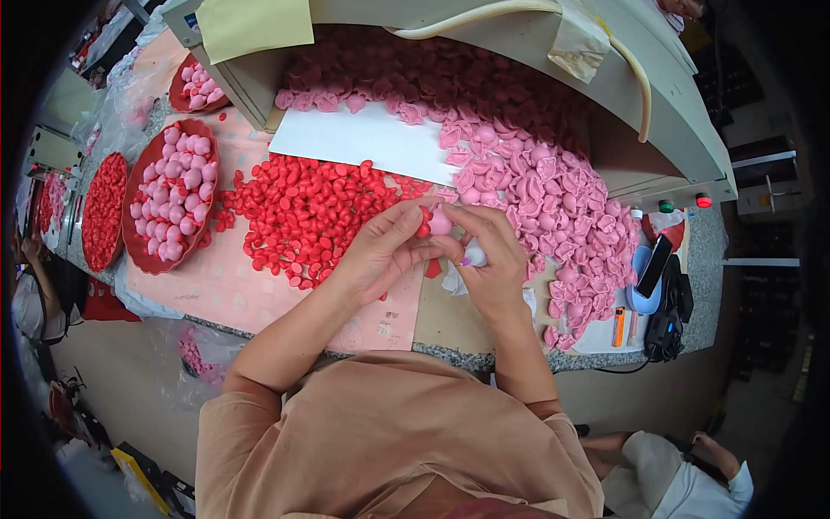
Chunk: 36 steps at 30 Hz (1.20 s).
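Note:
My left hand (378,249) pinches a small red plastic piece (424,227) between thumb and fingertips. Against it sits a pink rounded piece (440,221), held in the fingertips of my right hand (494,264). A small white object with a purple tip (475,253) is tucked into my right hand as well; its full shape is hidden by the fingers. Both hands meet above the table, between a heap of loose red pieces (298,212) on the left and a heap of pink shell-like pieces (562,208) on the right.
A red bowl (131,246) of joined pink-and-red pieces stands at left, beside a bowl of red pieces (105,203). Behind the hands, a grey housing (692,112) arches over more pink pieces and a white board (363,134). A phone (654,266) and orange lighter (618,327) lie right.

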Available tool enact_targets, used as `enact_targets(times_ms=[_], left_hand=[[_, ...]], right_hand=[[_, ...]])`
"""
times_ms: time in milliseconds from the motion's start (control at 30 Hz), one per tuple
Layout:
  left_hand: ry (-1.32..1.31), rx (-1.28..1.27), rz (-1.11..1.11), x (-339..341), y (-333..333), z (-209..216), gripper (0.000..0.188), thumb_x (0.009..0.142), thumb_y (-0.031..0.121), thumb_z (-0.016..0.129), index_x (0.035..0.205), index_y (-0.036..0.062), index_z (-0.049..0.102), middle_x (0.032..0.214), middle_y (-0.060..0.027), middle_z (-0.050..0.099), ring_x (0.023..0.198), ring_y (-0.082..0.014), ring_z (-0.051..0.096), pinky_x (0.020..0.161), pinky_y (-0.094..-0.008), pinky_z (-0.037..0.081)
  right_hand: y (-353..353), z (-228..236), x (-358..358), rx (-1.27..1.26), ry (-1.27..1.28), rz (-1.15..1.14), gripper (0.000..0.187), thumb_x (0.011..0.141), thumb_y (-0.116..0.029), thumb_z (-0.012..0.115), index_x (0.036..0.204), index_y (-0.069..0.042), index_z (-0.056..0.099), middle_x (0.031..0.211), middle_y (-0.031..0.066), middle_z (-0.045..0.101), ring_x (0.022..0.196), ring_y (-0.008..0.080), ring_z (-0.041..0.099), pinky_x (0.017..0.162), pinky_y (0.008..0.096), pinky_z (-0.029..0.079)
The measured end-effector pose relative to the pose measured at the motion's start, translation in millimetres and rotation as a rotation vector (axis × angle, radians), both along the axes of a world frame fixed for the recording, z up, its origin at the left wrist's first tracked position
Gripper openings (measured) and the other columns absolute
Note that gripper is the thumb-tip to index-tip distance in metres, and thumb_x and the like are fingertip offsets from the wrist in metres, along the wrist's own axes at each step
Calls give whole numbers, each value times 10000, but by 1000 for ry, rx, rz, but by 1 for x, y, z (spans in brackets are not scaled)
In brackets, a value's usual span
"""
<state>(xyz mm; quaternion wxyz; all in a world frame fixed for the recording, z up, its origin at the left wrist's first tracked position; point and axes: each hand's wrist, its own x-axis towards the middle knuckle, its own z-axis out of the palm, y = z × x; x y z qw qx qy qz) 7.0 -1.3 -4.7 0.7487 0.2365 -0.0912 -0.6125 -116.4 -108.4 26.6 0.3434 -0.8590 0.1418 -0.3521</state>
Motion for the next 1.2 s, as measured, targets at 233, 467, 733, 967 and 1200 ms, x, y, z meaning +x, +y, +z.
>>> enact_targets(times_ms=[233, 467, 733, 967, 1200], left_hand=[[-61, 37, 28, -2, 0, 2, 365, 932, 225, 493, 1236, 24, 481, 1112, -90, 557, 985, -208, 592, 884, -369, 492], [-354, 85, 81, -4, 2, 4, 329, 892, 91, 561, 1211, 31, 510, 1090, -59, 561, 929, -144, 582, 806, -277, 485], [-690, -94, 225, -6, 3, 16, 329, 855, 23, 587, 1179, 24, 528, 1143, -62, 483, 984, -122, 526, 843, -262, 456], [-725, -156, 283, -5, 6, 9, 284, 837, -19, 594, 1116, 15, 557, 1116, -85, 478, 972, -143, 533, 737, -266, 507], [-728, -204, 280, -6, 7, 7, 259, 850, -9, 580, 1107, 22, 567, 1131, -97, 497, 957, -145, 546, 697, -250, 510]], right_hand=[[0, -1, 1, -18, -38, 36, 384, 681, -37, 744, 1051, -63, 643, 980, 94, 574, 747, 151, 557, 598, 253, 470], [2, -1, -1, 0, -32, 71, 393, 678, -17, 743, 1054, -55, 638, 995, 76, 538, 749, 142, 545, 625, 252, 455], [-1, 0, -9, 545, 33, 111, 390, 715, -14, 718, 1082, 8, 591, 1072, 56, 528, 794, 97, 536, 702, 230, 443], [4, 6, -7, 496, 58, 126, 357, 726, 6, 697, 1067, 12, 590, 1076, 68, 534, 785, 112, 550, 704, 231, 449], [2, 4, -7, 255, -21, 119, 367, 719, -88, 736, 1053, -15, 603, 1016, 93, 561, 710, 127, 552, 618, 245, 454]])
